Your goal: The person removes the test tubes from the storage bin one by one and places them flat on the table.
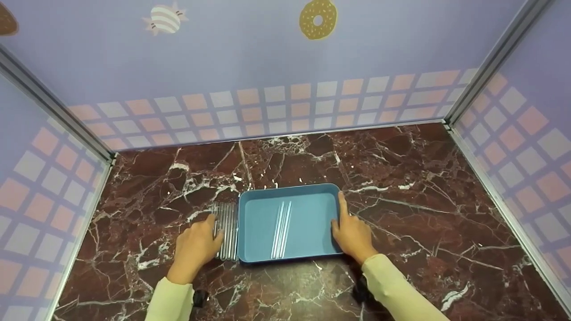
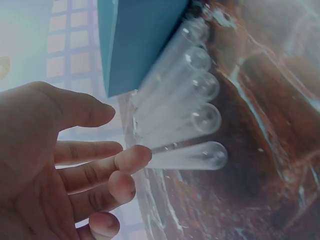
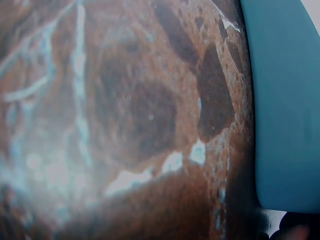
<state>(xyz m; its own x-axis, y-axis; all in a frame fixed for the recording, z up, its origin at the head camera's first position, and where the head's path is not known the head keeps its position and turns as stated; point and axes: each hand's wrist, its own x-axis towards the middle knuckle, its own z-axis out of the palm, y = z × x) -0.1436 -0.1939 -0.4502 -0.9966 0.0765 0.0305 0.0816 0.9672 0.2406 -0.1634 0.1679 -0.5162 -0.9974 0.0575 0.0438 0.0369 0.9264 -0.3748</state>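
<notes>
A row of several clear test tubes (image 1: 229, 232) lies side by side on the table, along the left side of a blue tray (image 1: 308, 223). Their rounded ends face me; the left wrist view shows the nearest tube (image 2: 200, 156) slightly apart from the others. My left hand (image 1: 196, 245) is at the row's left edge, thumb and fingers spread, fingertips close to that tube and nothing gripped. Inside the tray lie a few more clear tubes (image 1: 281, 229), slightly slanted. With my right hand (image 1: 354, 236) I hold the tray's right side, thumb over the rim and index finger along the outside.
The dark red marbled table (image 1: 424, 214) runs back to a purple wall (image 1: 250, 53) with checks and printed sweets. Similar side panels (image 1: 531, 129) with metal strips enclose it left and right.
</notes>
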